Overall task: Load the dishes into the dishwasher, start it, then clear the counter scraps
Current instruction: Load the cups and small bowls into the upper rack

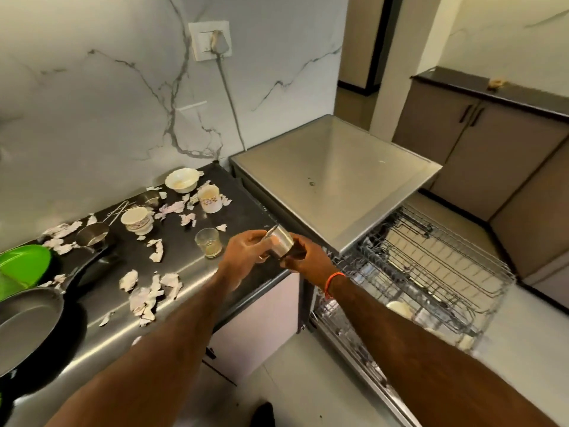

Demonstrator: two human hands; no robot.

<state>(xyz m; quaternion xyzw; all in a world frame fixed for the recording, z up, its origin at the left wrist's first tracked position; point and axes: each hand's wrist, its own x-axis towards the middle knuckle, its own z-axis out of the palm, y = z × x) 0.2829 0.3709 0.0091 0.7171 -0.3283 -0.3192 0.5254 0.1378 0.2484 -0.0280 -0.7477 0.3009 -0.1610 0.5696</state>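
Both my hands are on one steel cup (281, 245), held in the air over the tabletop's edge, just short of the dishwasher's pulled-out upper rack (431, 266). My left hand (246, 251) curls round the cup's near side and rim, and my right hand (303, 260) grips it from below and behind. Something thin and metallic, perhaps a spoon handle, sticks up by my left fingers; I cannot tell for certain what it is.

My worry is the handover. If I let go with the left before the right has a firm hold, the smooth steel could slip and drop onto the open door or the floor below my wrists. Any dregs inside would spill as I tip it over the rack.

Left of my left hand, close by, stands a small glass (209, 246) with liquid at the bottom; a careless sweep of my forearm could knock it over. Beyond it are two printed cups (209, 198), a white bowl (181, 179), a steel measuring cup (92, 238), and a pan (27, 328) and green plate (24, 266) far to the left. Peel scraps (154, 291) litter the tabletop (240, 211) among them and could cling to dishes and end up in the dishwasher. Below my right arm the lower rack (400, 312) holds a few pale dishes.
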